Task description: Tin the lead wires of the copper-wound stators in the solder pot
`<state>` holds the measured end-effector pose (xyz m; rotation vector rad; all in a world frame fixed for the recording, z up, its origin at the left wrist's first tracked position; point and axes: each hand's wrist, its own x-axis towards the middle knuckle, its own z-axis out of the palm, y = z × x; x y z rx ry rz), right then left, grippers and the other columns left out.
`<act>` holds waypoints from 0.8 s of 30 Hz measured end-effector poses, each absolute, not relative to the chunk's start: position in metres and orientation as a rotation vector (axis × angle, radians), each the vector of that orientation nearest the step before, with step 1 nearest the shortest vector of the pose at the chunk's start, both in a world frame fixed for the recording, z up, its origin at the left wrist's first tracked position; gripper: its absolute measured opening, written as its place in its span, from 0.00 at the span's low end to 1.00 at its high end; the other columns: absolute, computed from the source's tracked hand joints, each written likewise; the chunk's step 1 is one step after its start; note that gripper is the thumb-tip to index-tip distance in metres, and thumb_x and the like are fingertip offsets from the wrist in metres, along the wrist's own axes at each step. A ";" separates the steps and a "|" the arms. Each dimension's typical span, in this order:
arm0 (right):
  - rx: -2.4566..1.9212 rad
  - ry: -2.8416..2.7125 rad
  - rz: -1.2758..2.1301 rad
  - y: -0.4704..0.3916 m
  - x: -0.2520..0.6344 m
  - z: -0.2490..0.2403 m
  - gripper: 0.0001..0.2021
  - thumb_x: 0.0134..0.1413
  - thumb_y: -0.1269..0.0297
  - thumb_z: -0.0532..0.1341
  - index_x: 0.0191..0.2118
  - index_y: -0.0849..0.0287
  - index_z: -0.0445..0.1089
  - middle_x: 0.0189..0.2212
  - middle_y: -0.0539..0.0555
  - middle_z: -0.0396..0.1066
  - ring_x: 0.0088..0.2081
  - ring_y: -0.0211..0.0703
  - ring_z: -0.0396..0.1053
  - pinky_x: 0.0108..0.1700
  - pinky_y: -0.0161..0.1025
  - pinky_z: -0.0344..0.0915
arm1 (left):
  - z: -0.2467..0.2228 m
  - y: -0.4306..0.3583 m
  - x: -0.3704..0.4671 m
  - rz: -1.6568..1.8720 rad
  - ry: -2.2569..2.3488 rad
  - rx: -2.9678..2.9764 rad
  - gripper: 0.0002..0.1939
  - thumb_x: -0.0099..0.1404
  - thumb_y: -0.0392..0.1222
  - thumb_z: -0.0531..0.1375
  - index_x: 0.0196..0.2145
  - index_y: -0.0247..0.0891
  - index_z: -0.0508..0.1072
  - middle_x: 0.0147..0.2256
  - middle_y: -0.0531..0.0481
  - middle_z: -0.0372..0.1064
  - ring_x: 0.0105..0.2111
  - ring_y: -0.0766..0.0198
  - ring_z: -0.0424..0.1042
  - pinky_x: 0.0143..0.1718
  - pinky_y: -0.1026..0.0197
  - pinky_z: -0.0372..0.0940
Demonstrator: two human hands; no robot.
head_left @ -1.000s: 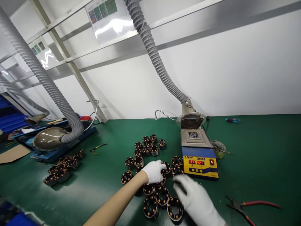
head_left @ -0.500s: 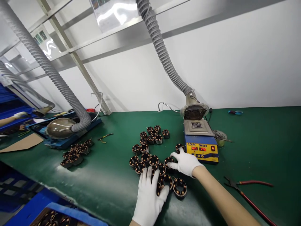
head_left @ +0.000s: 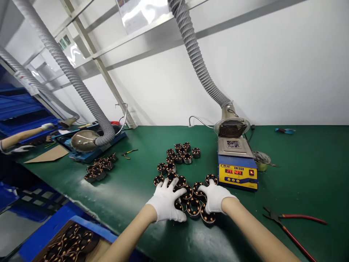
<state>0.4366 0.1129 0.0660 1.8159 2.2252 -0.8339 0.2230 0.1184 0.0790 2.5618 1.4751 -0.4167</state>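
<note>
Coils under the hands: a cluster of small round copper-wound stator rings (head_left: 194,206) lies flat on the green bench mat (head_left: 300,174), close to the front edge, just left of the solder pot.
Left hand: the white-gloved left hand (head_left: 166,201) lies palm down on the left part of the cluster, fingers spread wide; it presses on the rings and closes around none of them.
Right hand: the white-gloved right hand (head_left: 215,196) rests on the right part of the cluster, fingers loosely curved over two or three rings; I cannot tell if it really pinches one.
State of the work: I judge that the two hands bracket the cluster from both sides, so the gathering seems about half done; the rings between the hands are close together.
What remains: a second group of the same rings (head_left: 181,153) sits farther back on the mat, apart and untouched.
Nearby: a blue and yellow solder pot with red digits (head_left: 237,171) stands just right of the cluster, under a grey ribbed extraction hose (head_left: 201,69).
Farther right: red-handled pliers (head_left: 293,222) lie well apart.
Front left: a blue tray with more wound rings (head_left: 69,243) is below the bench edge.
</note>
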 end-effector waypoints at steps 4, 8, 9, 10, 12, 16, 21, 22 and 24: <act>1.873 2.245 -0.763 0.103 0.433 0.067 0.31 0.34 0.71 0.62 0.51 0.47 0.64 0.55 0.67 0.54 0.41 0.63 0.71 0.36 0.49 0.67 | 0.097 0.136 0.228 -0.628 1.377 2.443 0.50 0.35 0.71 0.63 0.56 0.60 0.56 0.63 0.42 0.42 0.57 0.24 0.43 0.49 0.30 0.52; 1.843 2.314 -0.723 0.075 0.454 0.064 0.25 0.36 0.73 0.60 0.46 0.47 0.68 0.54 0.64 0.58 0.39 0.61 0.72 0.34 0.49 0.67 | 0.101 0.146 0.232 -0.774 1.338 2.435 0.48 0.35 0.66 0.66 0.56 0.63 0.56 0.63 0.45 0.42 0.55 0.21 0.45 0.46 0.29 0.54; 1.836 2.323 -0.716 0.067 0.462 0.062 0.24 0.36 0.73 0.59 0.44 0.47 0.68 0.54 0.63 0.59 0.38 0.61 0.72 0.33 0.49 0.67 | 0.100 0.147 0.232 -0.800 1.311 2.453 0.47 0.37 0.64 0.66 0.56 0.63 0.56 0.63 0.45 0.41 0.55 0.20 0.45 0.45 0.29 0.55; 1.837 2.320 -0.717 0.059 0.471 0.060 0.24 0.35 0.74 0.59 0.43 0.47 0.69 0.54 0.62 0.59 0.38 0.60 0.72 0.32 0.47 0.67 | 0.098 0.148 0.232 -0.809 1.282 2.477 0.46 0.39 0.61 0.66 0.56 0.63 0.56 0.63 0.45 0.42 0.55 0.21 0.45 0.45 0.28 0.55; 1.878 2.284 -0.725 0.046 0.489 0.057 0.24 0.33 0.76 0.58 0.42 0.47 0.69 0.56 0.61 0.58 0.37 0.58 0.73 0.31 0.45 0.66 | 0.092 0.148 0.232 -0.791 1.249 2.533 0.41 0.43 0.55 0.66 0.55 0.60 0.58 0.63 0.46 0.43 0.56 0.24 0.45 0.45 0.28 0.54; 2.099 2.117 -0.717 0.031 0.516 0.054 0.27 0.35 0.75 0.56 0.46 0.44 0.68 0.56 0.58 0.58 0.36 0.54 0.73 0.30 0.42 0.65 | 0.084 0.145 0.235 -0.687 1.295 2.591 0.36 0.43 0.46 0.65 0.53 0.54 0.63 0.60 0.44 0.49 0.56 0.30 0.47 0.46 0.32 0.55; 2.361 1.866 -0.689 0.033 0.526 0.063 0.21 0.43 0.66 0.56 0.47 0.45 0.68 0.47 0.60 0.65 0.36 0.56 0.72 0.31 0.45 0.64 | 0.085 0.151 0.243 -0.659 1.327 2.528 0.38 0.39 0.44 0.65 0.51 0.52 0.66 0.57 0.43 0.54 0.54 0.30 0.51 0.46 0.39 0.60; 2.390 1.830 -0.701 0.033 0.528 0.065 0.20 0.44 0.64 0.55 0.46 0.46 0.69 0.45 0.61 0.67 0.36 0.56 0.72 0.31 0.45 0.65 | 0.085 0.153 0.244 -0.658 1.335 2.505 0.37 0.38 0.44 0.65 0.50 0.53 0.67 0.57 0.43 0.55 0.54 0.29 0.52 0.45 0.40 0.61; 2.439 1.854 -0.686 0.029 0.537 0.068 0.18 0.46 0.62 0.55 0.45 0.48 0.70 0.42 0.61 0.69 0.34 0.56 0.73 0.30 0.46 0.66 | 0.082 0.155 0.245 -0.638 1.363 2.461 0.37 0.38 0.43 0.65 0.50 0.54 0.67 0.58 0.44 0.53 0.54 0.29 0.51 0.45 0.40 0.61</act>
